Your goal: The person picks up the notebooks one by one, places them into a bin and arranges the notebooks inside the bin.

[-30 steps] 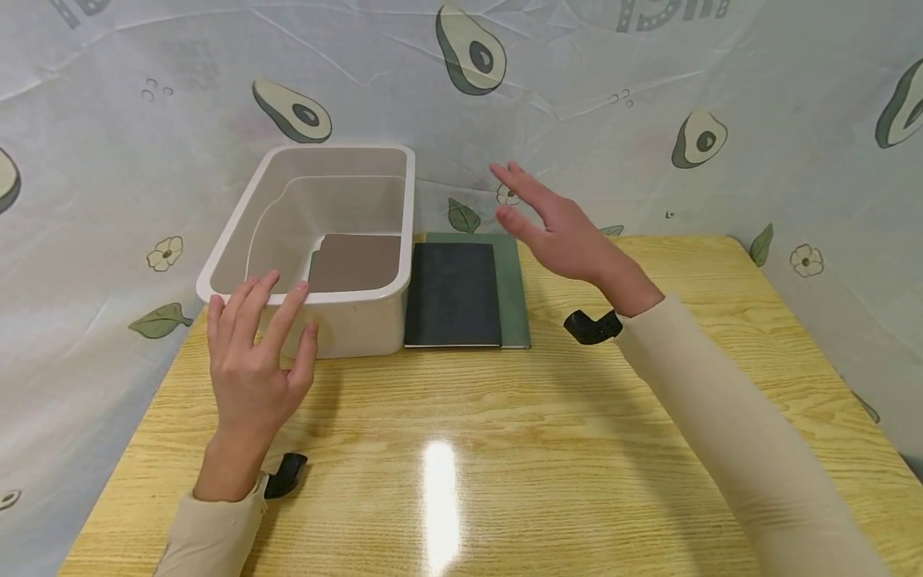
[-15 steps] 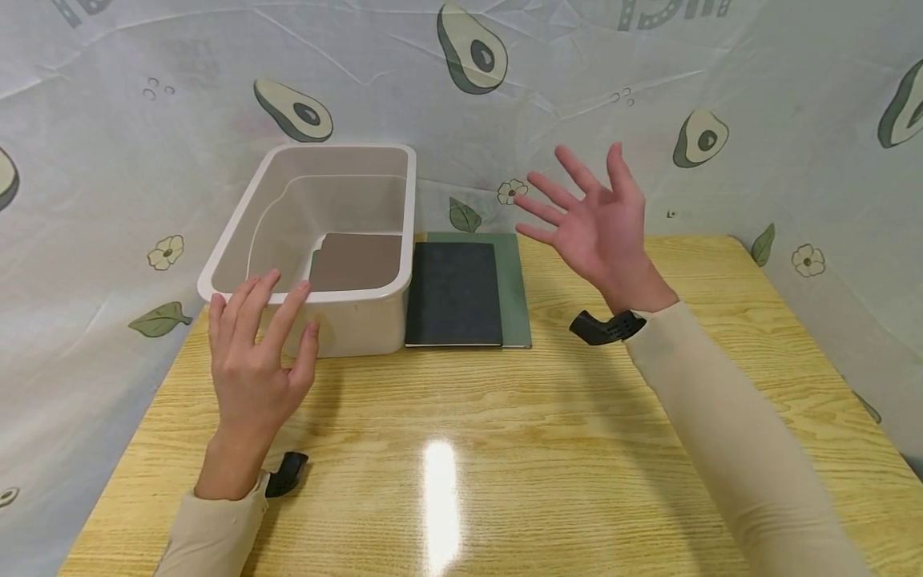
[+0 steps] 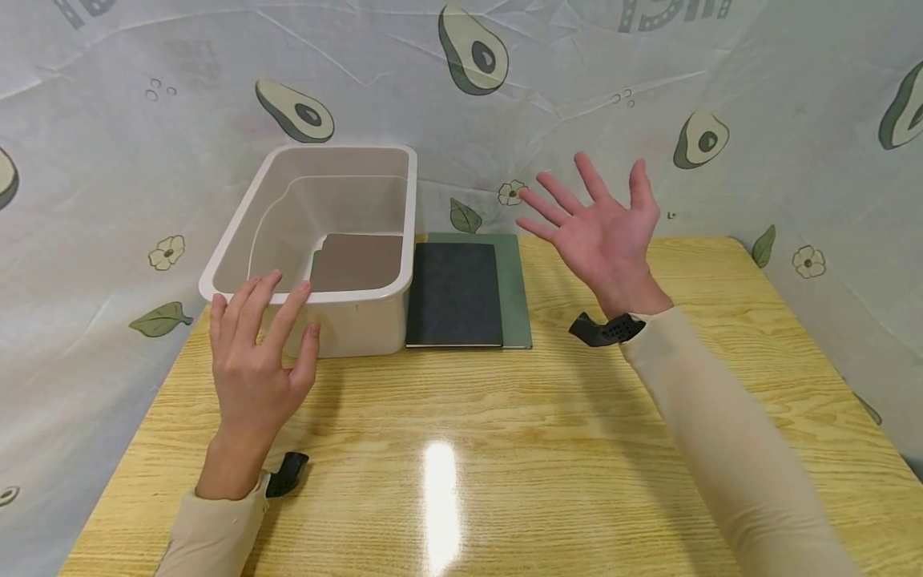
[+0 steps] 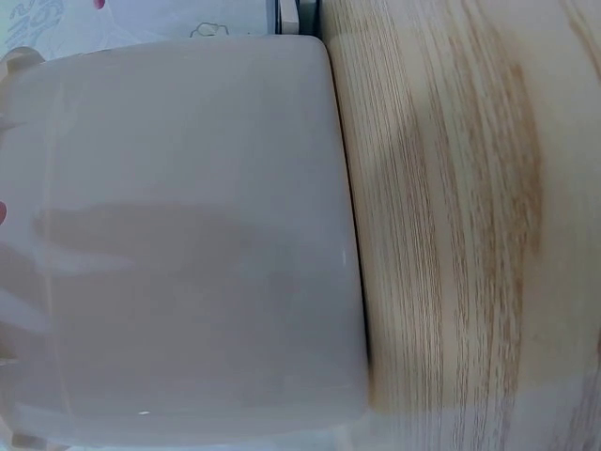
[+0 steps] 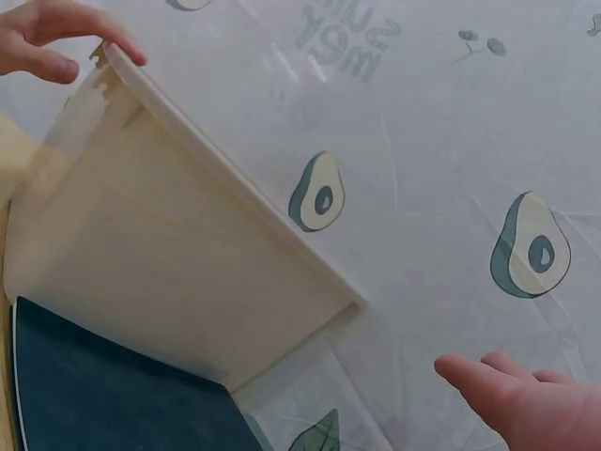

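Note:
A beige plastic bin (image 3: pixel 360 324) stands at the back left of the table. Its near wall (image 4: pixel 197 235) fills much of the left wrist view. My left hand (image 3: pixel 252 377) rests its fingertips on the near rim; in the right wrist view those fingers (image 5: pixel 84 23) bend over the edge. Inside the bin lies a flat brown thing (image 3: pixel 360 263) with a bit of green beside it. Right of the bin, a black notebook (image 3: pixel 454 296) lies on a larger green one (image 3: pixel 512 296). My right hand (image 3: pixel 602 236) is raised, palm toward me, fingers spread, holding nothing.
The wood-grain table (image 3: pixel 519 449) reaches toward me and to the right, with a bright light reflection in the middle. Behind it hangs a pale curtain (image 3: pixel 577 64) printed with avocados, leaves and flowers. Each wrist wears a black camera mount (image 3: pixel 606 328).
My right hand has turned from edge-on to palm toward me, its fingers spreading, and shifted right; lately it sank slightly. The left hand, bin and notebooks have stayed in place.

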The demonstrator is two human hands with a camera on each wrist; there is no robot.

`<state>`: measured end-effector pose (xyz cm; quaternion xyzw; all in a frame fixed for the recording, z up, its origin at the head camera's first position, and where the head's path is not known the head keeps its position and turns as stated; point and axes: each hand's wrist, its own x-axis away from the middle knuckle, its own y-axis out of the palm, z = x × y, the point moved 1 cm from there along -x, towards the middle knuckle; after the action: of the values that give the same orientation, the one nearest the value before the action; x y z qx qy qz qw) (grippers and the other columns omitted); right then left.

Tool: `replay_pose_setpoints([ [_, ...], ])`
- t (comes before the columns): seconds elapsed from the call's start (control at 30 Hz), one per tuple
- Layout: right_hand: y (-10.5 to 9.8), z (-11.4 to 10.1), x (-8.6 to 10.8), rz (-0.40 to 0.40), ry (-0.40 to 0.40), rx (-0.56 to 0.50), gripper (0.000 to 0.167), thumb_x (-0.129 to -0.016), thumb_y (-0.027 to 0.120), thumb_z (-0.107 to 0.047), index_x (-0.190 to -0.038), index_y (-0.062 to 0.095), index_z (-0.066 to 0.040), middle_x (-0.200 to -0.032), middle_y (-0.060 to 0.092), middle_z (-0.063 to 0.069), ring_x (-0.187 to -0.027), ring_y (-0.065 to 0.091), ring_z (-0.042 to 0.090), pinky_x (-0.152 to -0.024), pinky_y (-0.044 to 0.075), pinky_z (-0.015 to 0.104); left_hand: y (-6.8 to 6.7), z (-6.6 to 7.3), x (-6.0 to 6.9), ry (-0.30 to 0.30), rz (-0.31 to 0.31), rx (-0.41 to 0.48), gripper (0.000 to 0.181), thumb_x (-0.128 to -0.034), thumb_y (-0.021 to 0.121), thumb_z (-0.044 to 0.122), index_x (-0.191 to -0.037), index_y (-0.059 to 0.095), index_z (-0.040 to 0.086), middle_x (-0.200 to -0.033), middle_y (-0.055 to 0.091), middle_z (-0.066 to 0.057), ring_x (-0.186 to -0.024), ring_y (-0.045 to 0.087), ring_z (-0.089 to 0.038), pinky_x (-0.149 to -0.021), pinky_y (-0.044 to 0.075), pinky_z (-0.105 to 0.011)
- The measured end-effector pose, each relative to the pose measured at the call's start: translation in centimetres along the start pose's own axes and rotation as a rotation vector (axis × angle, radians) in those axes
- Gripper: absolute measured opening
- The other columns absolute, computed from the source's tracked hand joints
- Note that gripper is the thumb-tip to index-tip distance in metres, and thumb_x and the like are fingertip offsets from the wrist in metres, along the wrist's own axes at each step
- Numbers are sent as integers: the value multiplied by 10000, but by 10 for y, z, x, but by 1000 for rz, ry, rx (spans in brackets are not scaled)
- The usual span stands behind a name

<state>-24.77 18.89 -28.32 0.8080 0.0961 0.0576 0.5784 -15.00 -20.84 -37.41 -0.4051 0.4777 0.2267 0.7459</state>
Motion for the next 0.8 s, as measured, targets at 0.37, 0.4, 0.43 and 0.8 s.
replay_pose_setpoints([
  [0.37,-20,13,1,36,24,26,703,-1014,474,-712,-1554,514,-264,-1792,192,109,-1656,166,454,-1325,83,647,0,1,-1,3,10,-1,429,-899,705,152,-1326,748,139,-1413,682,-205,-1357,583,-440,-1245,284,-680],
  [0.4,-24,16,2,47,32,42,704,-1017,461,-717,-1560,503,-272,-1793,185,110,-1657,156,458,-1325,73,648,0,1,-1,4,11,-2,429,-899,704,152,-1325,748,139,-1411,683,-206,-1360,583,-437,-1245,284,-680],
  [0.43,-28,18,2,59,41,53,707,-1017,455,-721,-1568,493,-280,-1795,178,111,-1659,143,460,-1326,58,649,0,1,-1,4,12,-1,429,-898,704,152,-1325,748,140,-1410,683,-207,-1362,582,-436,-1244,284,-681],
  [0.8,-79,47,10,205,168,240,785,-1017,374,-762,-1684,264,-363,-1812,80,100,-1669,48,460,-1321,14,664,0,0,-1,3,12,3,429,-898,703,158,-1325,749,140,-1414,681,-206,-1364,581,-438,-1244,282,-685],
])
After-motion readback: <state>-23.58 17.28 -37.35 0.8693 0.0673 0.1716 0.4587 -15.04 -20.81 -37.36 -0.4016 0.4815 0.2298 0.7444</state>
